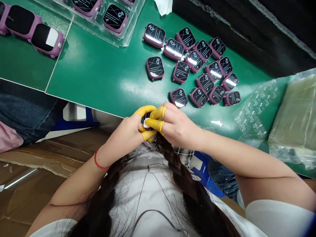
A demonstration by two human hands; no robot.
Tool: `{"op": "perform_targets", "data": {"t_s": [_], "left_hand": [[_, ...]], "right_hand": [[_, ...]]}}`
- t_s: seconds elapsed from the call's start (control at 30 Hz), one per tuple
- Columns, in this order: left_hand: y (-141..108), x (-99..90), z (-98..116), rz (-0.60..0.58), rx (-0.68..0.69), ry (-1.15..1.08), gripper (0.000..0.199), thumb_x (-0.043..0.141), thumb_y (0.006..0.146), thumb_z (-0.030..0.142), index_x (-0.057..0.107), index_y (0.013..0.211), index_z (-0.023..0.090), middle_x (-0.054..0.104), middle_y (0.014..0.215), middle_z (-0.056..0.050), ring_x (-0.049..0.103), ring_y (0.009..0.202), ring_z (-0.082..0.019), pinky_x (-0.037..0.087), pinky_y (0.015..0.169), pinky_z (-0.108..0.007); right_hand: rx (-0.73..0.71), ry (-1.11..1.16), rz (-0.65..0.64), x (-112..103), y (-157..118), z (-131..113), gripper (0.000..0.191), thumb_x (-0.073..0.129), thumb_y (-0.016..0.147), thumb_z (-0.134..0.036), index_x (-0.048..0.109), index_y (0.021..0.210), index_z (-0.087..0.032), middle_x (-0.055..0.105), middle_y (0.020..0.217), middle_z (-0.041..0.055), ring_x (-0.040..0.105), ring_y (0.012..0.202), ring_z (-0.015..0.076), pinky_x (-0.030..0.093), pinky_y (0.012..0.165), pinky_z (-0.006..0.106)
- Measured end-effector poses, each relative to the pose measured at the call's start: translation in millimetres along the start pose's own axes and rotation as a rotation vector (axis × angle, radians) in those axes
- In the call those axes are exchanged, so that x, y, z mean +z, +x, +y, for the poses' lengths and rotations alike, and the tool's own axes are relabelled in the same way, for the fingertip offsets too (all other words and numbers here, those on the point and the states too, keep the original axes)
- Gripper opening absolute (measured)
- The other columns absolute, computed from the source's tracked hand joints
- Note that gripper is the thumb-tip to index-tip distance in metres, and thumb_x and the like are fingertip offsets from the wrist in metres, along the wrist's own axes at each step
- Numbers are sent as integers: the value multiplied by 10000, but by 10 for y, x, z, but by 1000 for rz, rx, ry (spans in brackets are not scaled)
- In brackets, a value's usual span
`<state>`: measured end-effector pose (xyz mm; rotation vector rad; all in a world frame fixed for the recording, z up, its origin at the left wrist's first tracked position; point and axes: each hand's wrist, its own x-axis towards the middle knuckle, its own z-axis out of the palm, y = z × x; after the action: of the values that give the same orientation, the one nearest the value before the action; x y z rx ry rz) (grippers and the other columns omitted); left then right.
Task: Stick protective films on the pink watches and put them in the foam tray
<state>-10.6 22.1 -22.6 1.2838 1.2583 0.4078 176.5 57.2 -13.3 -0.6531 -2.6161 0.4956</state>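
Note:
My left hand (129,130), with yellow finger cots on its fingertips, is closed around a small smartwatch case (148,115) at the table's front edge. Only a dark bit of that case shows between the fingers. In my right hand (176,126), also wearing yellow finger cots, a small white wipe (146,123) is pinched and pressed against the case. Just beyond my hands lie several purple smartwatch cases (178,97), black screens up, with white print on their faces.
A clear plastic tray (108,37) at the back left holds more purple cases. Farther left, a few purple cases (46,39) lie in a row. On the right are printed clear film (259,108) and a plastic-wrapped stack (295,115) on the green table (98,79).

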Motion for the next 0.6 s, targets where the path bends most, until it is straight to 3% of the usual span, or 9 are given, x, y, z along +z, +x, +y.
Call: {"op": "perform_targets", "data": {"t_s": [0.13,0.3,0.4,0.6], "left_hand": [[-1,-10,-36,-33,21,-49,565,682,788,217,478,1314,261,652,527,93,635,472,-132,394,429,-168],[10,1,1,-47,5,-73,558,694,793,253,476,1307,252,692,567,73,676,502,-149,437,456,-176],[11,12,9,-39,-1,-55,535,686,810,292,480,1301,246,691,565,60,682,505,-158,435,452,-183],[-3,23,30,-44,-24,-70,542,666,837,328,447,1328,255,702,587,55,695,540,-159,447,481,-185]], "right_hand": [[-82,62,17,-72,-149,-48,223,391,973,-128,612,978,-163,575,934,85,494,898,185,530,772,338],[-64,60,31,-178,-338,36,244,404,932,-63,589,1071,-142,583,937,94,527,879,187,525,749,347],[17,47,36,-260,-437,41,268,450,914,-68,587,1108,-191,593,945,75,555,866,185,520,744,358],[247,28,238,-269,-383,-19,238,575,887,-72,623,1067,-219,588,931,52,581,869,157,508,726,319]]}}
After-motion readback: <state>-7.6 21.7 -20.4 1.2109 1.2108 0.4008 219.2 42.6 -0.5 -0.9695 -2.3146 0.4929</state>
